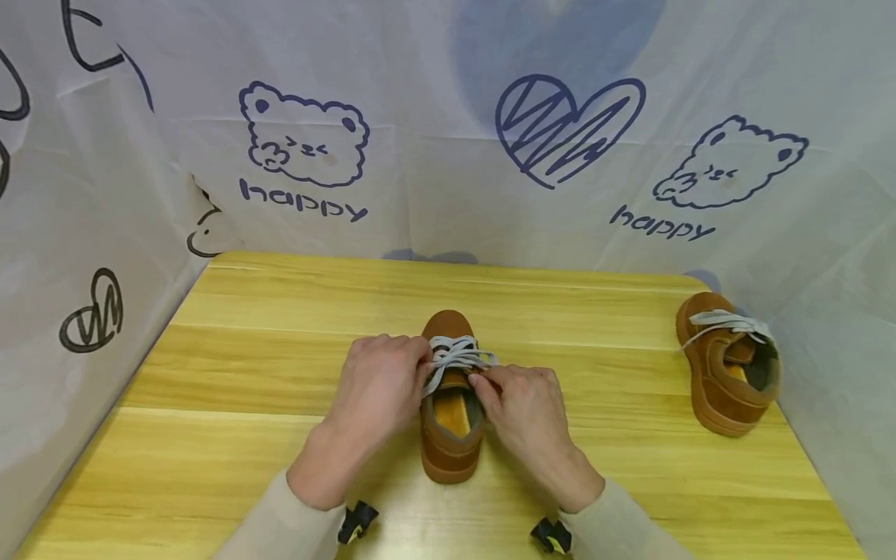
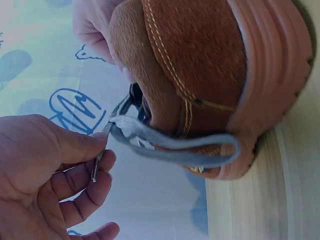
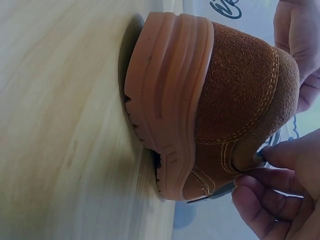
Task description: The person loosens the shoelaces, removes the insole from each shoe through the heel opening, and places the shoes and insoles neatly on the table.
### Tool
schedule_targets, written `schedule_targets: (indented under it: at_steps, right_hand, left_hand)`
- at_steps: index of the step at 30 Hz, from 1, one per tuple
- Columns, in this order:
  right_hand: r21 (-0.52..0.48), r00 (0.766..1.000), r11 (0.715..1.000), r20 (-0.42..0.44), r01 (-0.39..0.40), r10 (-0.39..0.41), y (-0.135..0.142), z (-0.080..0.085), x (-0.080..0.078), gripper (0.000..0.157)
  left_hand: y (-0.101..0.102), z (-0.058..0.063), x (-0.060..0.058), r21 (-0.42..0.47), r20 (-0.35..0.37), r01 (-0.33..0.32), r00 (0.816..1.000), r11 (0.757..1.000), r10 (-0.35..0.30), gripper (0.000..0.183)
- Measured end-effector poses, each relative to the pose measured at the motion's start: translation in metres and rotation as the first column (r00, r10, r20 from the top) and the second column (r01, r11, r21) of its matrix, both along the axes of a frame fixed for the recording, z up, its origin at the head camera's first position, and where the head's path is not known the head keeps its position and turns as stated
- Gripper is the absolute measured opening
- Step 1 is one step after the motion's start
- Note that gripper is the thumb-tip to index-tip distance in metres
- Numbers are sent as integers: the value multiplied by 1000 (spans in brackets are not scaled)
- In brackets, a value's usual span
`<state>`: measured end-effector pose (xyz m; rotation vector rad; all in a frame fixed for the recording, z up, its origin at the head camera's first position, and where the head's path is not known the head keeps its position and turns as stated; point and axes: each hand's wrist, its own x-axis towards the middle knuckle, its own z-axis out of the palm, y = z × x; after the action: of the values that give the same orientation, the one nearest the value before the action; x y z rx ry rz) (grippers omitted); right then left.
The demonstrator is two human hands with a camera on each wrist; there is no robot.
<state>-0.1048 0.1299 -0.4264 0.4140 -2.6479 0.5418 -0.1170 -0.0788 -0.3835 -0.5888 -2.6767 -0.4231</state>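
Note:
A brown suede shoe [image 1: 451, 460] stands upright on the wooden table, toe pointing away and heel toward me. Pale grey shoelaces [image 1: 458, 354] cross its front, and a loop of shoelace [image 2: 195, 160] hangs over the side in the left wrist view. At the shoe's left, my left hand [image 1: 385, 377] pinches a lace end between thumb and fingers; its metal tip [image 2: 95, 170] sticks out below. My right hand [image 1: 525, 404] is at the opening's right edge, thumb and index finger pinching the shoelace close against the collar. The lace in that pinch is mostly hidden.
A matching brown shoe [image 1: 731, 404] with loose grey laces stands near the table's right edge. White cloth [image 1: 434, 179] with bear and heart drawings hangs behind the table [image 1: 245, 373] and along its sides.

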Motion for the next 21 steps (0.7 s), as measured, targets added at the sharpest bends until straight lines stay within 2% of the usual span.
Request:
schedule_targets:
  at_steps: [9, 14, 21]
  right_hand:
    - [-16, 1000, 1000, -14, -5, 5, 0, -1, -1, 23]
    - [-22, 1000, 1000, -17, -5, 5, 1, -2, -1, 24]
    - [-15, 1000, 1000, -4, 5, -5, -1, -3, -2, 24]
  left_hand:
    - [-23, 1, 4, 33, -32, -25, 999, 999, 26, 12]
    - [-41, 4, 7, 62, -25, -52, 998, 997, 53, 9]
    - [-74, 1, 7, 90, -91, -78, 992, 993, 86, 9]
